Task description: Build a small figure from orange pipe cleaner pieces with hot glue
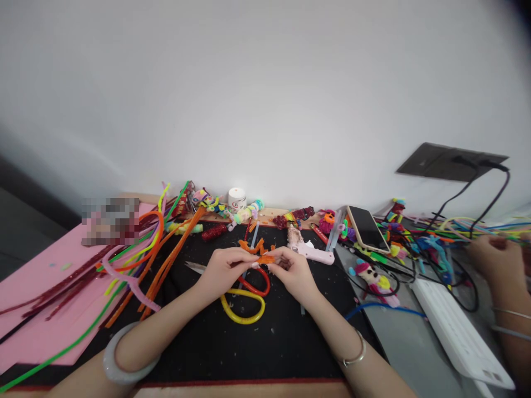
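My left hand (226, 269) and my right hand (292, 269) meet above the black mat (286, 337). Both pinch a short orange pipe cleaner piece (264, 258) between their fingertips. Just behind it lie more bent orange pipe cleaner bits (252, 246). Under my hands lie scissors with red and yellow handles (244, 301). A pink glue gun (309, 250) rests just beyond my right hand.
Long pipe cleaners (136, 260) in several colours spread over a pink sheet (39, 309) at left. Small pipe cleaner figures (371, 276), a phone (367, 228), cables and a white power strip (454, 329) crowd the right. Another person's hand (492, 255) works at far right. A white jar (236, 198) stands by the wall.
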`<state>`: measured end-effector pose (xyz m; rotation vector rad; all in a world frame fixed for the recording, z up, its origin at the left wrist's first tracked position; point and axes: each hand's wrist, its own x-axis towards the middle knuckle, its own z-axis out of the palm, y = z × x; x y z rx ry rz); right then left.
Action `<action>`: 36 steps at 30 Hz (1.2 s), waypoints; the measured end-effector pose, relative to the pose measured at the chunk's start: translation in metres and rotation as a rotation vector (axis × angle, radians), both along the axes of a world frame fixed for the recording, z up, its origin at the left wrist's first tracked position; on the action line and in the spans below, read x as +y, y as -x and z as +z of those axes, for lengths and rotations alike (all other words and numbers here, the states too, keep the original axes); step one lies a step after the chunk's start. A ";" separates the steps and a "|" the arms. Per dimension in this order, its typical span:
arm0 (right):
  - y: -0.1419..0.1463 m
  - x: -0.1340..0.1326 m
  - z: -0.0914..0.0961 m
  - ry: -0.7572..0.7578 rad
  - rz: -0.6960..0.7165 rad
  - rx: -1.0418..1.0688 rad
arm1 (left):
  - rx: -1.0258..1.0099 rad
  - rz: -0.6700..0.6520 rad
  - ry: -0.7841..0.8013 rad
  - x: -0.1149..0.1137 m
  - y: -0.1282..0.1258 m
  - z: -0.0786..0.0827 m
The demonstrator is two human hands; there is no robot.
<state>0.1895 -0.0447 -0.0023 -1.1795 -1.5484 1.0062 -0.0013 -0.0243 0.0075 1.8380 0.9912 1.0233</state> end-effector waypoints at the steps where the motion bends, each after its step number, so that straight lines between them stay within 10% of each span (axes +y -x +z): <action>1: 0.000 0.000 0.000 -0.004 -0.002 -0.001 | 0.005 0.004 0.004 0.000 0.000 0.000; 36: -0.001 -0.002 0.004 -0.175 -0.003 -0.251 | 0.148 -0.022 -0.074 0.002 -0.001 -0.005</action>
